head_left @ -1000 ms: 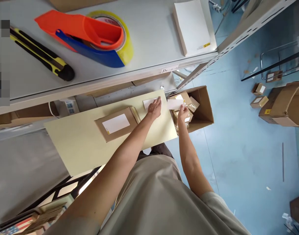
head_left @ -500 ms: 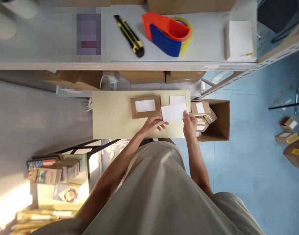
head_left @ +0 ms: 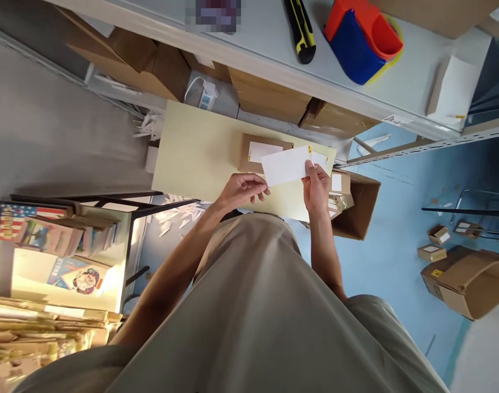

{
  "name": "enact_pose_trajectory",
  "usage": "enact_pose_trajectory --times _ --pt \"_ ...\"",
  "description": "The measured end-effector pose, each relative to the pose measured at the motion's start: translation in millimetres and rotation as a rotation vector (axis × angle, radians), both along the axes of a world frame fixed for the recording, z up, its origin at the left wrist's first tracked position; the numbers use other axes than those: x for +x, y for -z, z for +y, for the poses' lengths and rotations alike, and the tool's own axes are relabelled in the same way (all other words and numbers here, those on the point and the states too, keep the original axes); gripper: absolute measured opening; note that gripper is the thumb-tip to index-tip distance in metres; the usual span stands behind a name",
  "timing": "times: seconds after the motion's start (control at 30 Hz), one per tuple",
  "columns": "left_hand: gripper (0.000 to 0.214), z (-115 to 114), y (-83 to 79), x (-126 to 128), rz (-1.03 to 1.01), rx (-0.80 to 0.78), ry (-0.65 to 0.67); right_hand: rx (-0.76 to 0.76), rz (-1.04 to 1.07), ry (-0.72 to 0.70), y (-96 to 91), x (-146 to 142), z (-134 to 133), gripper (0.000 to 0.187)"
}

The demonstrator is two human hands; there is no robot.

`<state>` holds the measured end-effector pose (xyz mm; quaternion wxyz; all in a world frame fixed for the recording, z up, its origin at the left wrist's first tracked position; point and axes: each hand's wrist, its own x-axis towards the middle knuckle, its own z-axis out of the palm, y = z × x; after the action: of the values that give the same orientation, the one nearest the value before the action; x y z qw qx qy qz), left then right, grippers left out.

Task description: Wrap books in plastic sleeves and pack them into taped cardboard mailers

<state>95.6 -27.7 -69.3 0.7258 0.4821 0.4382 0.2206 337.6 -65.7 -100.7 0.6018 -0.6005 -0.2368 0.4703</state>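
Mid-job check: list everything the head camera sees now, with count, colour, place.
white sheet: 1, white, held over the table
flat parcel: 1, brown, white label, on table
table: 1, pale yellow, below the shelf
open carton: 1, brown, floor right of table, parcels inside
utility knife: 1, black and yellow, on shelf
tape dispenser: 1, orange and blue, on shelf
paper stack: 1, white, shelf's right end
shelf: 1, grey, top
loose parcels: at least 2, brown, blue floor at right
large carton: 1, brown, floor far right
left hand: fingers pinch the sheet's near corner
right hand: fingers hold the sheet's right edge
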Motion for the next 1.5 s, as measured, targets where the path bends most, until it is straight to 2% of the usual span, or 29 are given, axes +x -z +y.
enact_pose_trajectory --times 0.33,0.5,0.6,0.67,0.73,0.87,0.93,1.0,1.23,1.5 --pt "0.042 32 -12.4 -62 -0.063 0.034 0.047 -0.023 -0.155 -0.018 -25.8 -60 21 0.054" --pt "0.041 54 -15.8 -102 -0.097 0.056 0.095 -0.094 -0.241 -0.055 -14.6 -105 34 0.056" --pt "0.039 67 -15.1 -130 -0.110 0.066 0.105 -0.194 -0.420 -0.141 -10.6 -145 38 0.057" --pt "0.039 76 -13.4 -150 -0.093 0.072 0.107 -0.194 -0.603 -0.170 -19.3 -175 37 0.053" --pt "0.040 85 -11.3 -171 -0.068 0.075 0.110 -0.108 -0.727 -0.189 -37.1 -205 33 0.042" --pt "0.036 100 -7.7 -208 -0.052 0.089 0.143 0.069 -0.820 -0.277 -74.4 -257 29 0.020" --pt "0.033 106 -5.8 -223 -0.060 0.116 0.166 0.089 -0.877 -0.306 -82.2 -278 31 0.012" --pt "0.031 111 -3.6 -236 -0.071 0.147 0.182 0.080 -0.917 -0.316 -82.4 -296 36 0.007" --pt "0.027 126 3.3 -273 -0.094 0.170 0.241 0.048 -0.957 -0.317 -75.8 -334 51 0.007" --pt "0.029 136 14.5 -300 -0.141 0.085 0.267 -0.001 -0.880 -0.383 -75.1 -352 66 0.012"
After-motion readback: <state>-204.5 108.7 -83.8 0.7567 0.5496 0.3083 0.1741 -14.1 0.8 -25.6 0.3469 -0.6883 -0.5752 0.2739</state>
